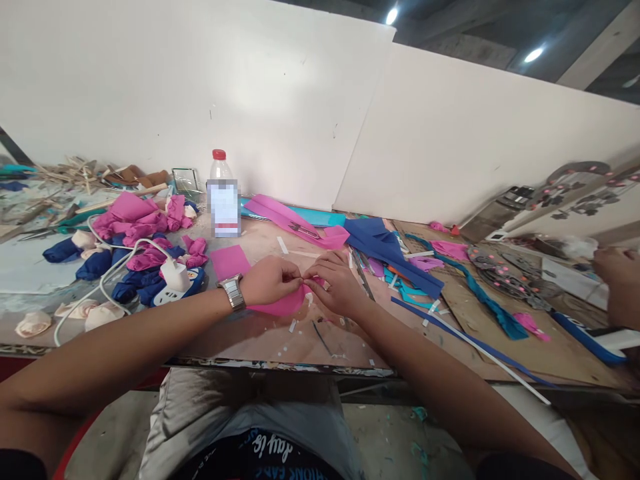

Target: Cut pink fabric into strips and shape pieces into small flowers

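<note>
A piece of pink crepe-like sheet (280, 305) lies under and between my two hands, low over the table. My left hand (275, 277), with a metal watch (233, 293) on its wrist, pinches the sheet's upper edge. Close against it, my right hand (333, 283) has its fingers bent and closed on the same edge; the fingertips of both hands nearly touch. Just left of them rests a flat pink square (229, 261). Behind the hands, scissors (304, 231) lie on a longer pink strip (280, 217).
Pink and blue fabric-like rolls (133, 217) and a power strip (176, 288) with white cables stand left. A red-capped bottle (219, 167) is behind a phone (225, 210). Blue sheets (380, 247) and a cardboard sheet (465, 313) lie right. Another person's hand (617, 270) shows far right.
</note>
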`<action>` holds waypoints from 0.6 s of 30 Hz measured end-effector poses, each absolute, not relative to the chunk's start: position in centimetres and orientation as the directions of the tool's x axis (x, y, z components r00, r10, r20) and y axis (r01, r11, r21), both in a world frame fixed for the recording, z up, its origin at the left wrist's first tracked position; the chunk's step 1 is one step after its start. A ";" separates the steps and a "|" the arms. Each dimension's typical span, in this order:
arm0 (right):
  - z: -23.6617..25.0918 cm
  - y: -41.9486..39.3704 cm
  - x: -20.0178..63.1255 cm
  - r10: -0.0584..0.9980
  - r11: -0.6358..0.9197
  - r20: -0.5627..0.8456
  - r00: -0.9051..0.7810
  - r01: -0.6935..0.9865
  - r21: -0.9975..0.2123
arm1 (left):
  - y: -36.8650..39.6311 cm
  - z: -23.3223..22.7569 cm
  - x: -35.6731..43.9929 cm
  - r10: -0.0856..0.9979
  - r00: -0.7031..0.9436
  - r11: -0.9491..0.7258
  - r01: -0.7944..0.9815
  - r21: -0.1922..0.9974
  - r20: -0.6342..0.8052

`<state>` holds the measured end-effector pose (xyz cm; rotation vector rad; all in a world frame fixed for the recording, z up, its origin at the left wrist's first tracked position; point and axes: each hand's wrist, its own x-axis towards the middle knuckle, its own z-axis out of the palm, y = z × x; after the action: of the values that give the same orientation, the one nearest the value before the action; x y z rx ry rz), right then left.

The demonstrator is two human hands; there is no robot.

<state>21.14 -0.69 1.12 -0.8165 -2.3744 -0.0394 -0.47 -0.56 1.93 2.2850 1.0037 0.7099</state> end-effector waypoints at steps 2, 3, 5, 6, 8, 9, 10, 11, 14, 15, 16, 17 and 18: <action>1.1 -0.7 21.1 0.551 0.807 0.559 -0.620 0.565 -0.169 | -0.8 2.0 -0.4 0.765 0.582 -0.610 0.516 0.602 0.276; 1.2 -0.8 21.1 0.551 0.809 0.552 -0.626 0.563 -0.169 | -0.8 2.0 -0.3 0.759 0.584 -0.626 0.530 0.572 0.290; 1.3 -0.8 21.0 0.548 0.815 0.535 -0.642 0.555 -0.168 | -0.9 2.0 -0.3 0.749 0.585 -0.652 0.568 0.503 0.310; 1.3 -0.8 21.0 0.546 0.818 0.526 -0.652 0.551 -0.167 | -0.9 1.9 -0.2 0.746 0.585 -0.661 0.589 0.465 0.319; 1.5 -0.9 21.1 0.539 0.826 0.507 -0.673 0.541 -0.161 | -1.0 1.7 -0.2 0.732 0.599 -0.681 0.619 0.392 0.326; 1.5 -0.9 21.1 0.538 0.828 0.494 -0.683 0.538 -0.158 | -1.0 1.6 -0.2 0.721 0.611 -0.693 0.627 0.356 0.326; 1.6 -0.9 21.1 0.538 0.830 0.479 -0.694 0.536 -0.156 | -1.1 1.5 -0.2 0.709 0.625 -0.705 0.632 0.323 0.325; 1.7 -1.0 21.1 0.540 0.830 0.462 -0.703 0.536 -0.155 | -1.2 1.5 -0.2 0.698 0.641 -0.716 0.634 0.292 0.321; 1.9 -1.2 21.1 0.555 0.824 0.417 -0.719 0.544 -0.159 | -1.4 1.5 -0.1 0.680 0.670 -0.732 0.643 0.225 0.297; 2.0 -1.2 21.1 0.561 0.821 0.407 -0.721 0.548 -0.161 | -1.4 1.5 -0.1 0.678 0.676 -0.734 0.645 0.213 0.289; 2.0 -1.3 21.1 0.566 0.818 0.400 -0.721 0.551 -0.164 | -1.5 1.5 0.0 0.675 0.682 -0.737 0.645 0.204 0.282; 2.1 -1.3 21.1 0.571 0.815 0.395 -0.720 0.554 -0.168 | -1.5 1.5 0.0 0.673 0.686 -0.739 0.644 0.199 0.276; 2.1 -1.3 21.1 0.575 0.812 0.392 -0.718 0.557 -0.173 | -1.5 1.5 0.0 0.674 0.687 -0.737 0.646 0.196 0.271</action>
<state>21.06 -1.34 2.12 -0.8457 -2.5641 0.0588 0.04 -1.47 1.50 2.8069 1.1011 0.5031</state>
